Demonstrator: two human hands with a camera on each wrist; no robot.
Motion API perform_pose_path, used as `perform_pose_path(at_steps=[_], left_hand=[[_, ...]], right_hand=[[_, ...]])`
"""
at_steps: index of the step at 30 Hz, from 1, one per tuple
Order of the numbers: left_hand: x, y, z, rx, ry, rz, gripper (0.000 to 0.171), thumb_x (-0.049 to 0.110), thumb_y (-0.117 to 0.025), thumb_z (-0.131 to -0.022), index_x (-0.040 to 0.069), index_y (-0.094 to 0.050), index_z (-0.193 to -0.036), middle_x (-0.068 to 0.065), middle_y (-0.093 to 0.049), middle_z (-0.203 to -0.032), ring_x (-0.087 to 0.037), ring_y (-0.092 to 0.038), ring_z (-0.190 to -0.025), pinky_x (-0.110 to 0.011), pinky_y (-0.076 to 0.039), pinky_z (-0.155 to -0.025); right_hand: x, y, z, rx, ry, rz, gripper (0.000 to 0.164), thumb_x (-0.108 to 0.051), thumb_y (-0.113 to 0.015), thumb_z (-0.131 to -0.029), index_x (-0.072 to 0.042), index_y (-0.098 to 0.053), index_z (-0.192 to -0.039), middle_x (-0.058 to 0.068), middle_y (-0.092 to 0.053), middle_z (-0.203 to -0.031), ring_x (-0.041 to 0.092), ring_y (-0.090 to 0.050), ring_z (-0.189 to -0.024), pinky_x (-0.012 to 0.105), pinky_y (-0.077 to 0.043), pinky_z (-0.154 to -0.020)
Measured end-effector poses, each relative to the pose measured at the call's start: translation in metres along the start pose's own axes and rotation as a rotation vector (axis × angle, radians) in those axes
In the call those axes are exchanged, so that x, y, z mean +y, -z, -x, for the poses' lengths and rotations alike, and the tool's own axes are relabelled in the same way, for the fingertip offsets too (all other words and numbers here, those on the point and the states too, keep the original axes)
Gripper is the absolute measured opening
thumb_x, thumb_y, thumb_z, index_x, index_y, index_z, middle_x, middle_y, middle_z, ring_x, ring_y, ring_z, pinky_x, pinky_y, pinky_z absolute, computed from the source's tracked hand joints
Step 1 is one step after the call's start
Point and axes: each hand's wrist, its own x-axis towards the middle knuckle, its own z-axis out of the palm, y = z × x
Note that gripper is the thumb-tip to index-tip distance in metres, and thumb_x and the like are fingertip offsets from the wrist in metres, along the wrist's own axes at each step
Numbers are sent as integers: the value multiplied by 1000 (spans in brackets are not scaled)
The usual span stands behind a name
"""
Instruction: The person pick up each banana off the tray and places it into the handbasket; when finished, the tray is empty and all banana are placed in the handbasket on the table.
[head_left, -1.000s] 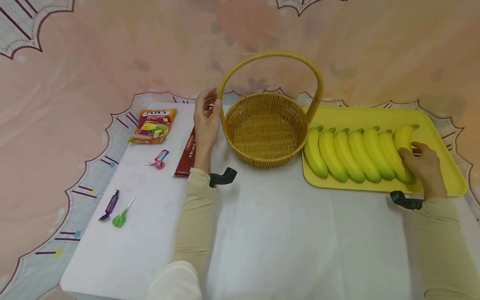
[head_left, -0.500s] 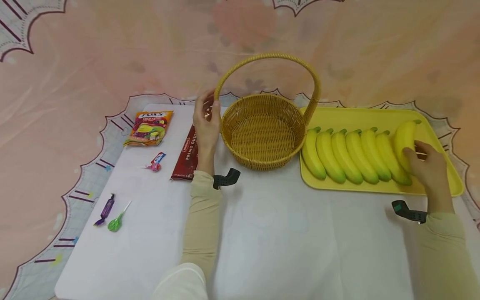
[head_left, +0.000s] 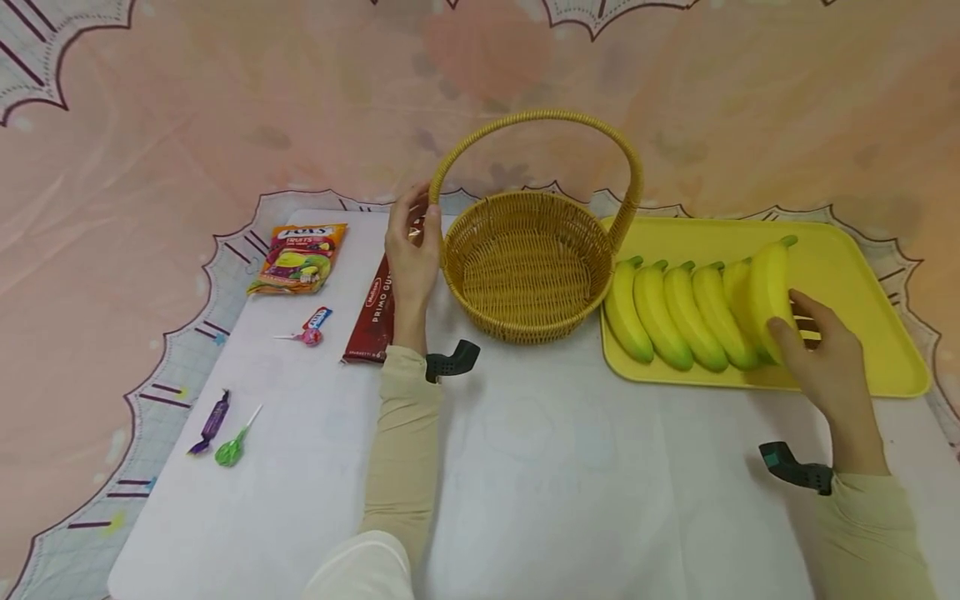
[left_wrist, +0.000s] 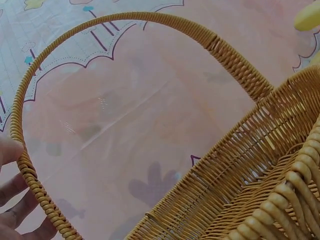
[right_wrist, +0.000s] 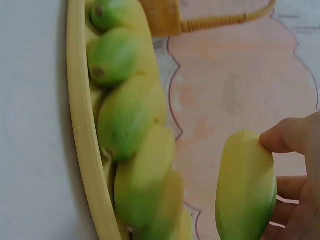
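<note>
My left hand (head_left: 412,254) holds the left side of the wicker basket's handle (head_left: 551,115), thumb and fingers either side of it in the left wrist view. The round basket (head_left: 525,279) stands upright with nothing in it. My right hand (head_left: 832,367) pinches a yellow banana (head_left: 771,292) with a green tip, thumb on one side and fingers on the other. In the right wrist view this banana (right_wrist: 245,185) hangs apart from the row of bananas (right_wrist: 125,120). In the head view it overlaps the right end of that row, partly hiding it.
The yellow tray (head_left: 862,267) under the bananas sits right beside the basket. Left of my left arm lie a red spaghetti pack (head_left: 367,321), a candy bag (head_left: 300,260), a pink lollipop (head_left: 311,336), a purple candy (head_left: 213,423) and a green lollipop (head_left: 230,450).
My right hand has taken hold of the rightmost banana, lifted it and moved it left over the row. The left hand stays at the basket handle.
</note>
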Motion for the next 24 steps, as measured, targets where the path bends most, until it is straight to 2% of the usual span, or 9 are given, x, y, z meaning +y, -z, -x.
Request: perform_pose_path(at_steps=[5,11,18,24], left_hand=[[1,1,0,-11,7,-14,34,10,-51,-97,3,-52,-130,-16,-56,-124,-24,-57,-113,-34,-50,-90],[1,1,1,-20,-4,-30,34,9,-50,-97,3,-53,-130,-17,-56,-123,-26,-57,-112,-41,-50,-92],[1,2,3,-26,-9,-49,34,9,-51,-97,4,-53,-130,-16,-56,-123,-25,-58,-111,-36,-51,-92],[1,3,3,-15,-6,-42,34,10,-51,-97,4,-53,-130,-16,-56,-123,-25,-57,-110,-36,-51,-93]], right_hand=[[-23,-12,9,19,139,-18,54,-26,-54,-95,-9,-38,-144,23,-51,-130,-14,-33,-96,10,-31,-75],[-49,-21,19,18,294,-63,51,-13,-60,-91,-10,-46,-140,13,-54,-120,-14,-38,-100,11,-32,-77],[-83,-34,27,-65,434,-67,56,-8,-65,-87,-14,-47,-139,11,-57,-122,-9,-41,-102,7,-32,-79],[-118,-56,17,-171,520,-49,52,-14,-64,-89,-19,-49,-138,4,-60,-119,2,-47,-98,16,-37,-80]])
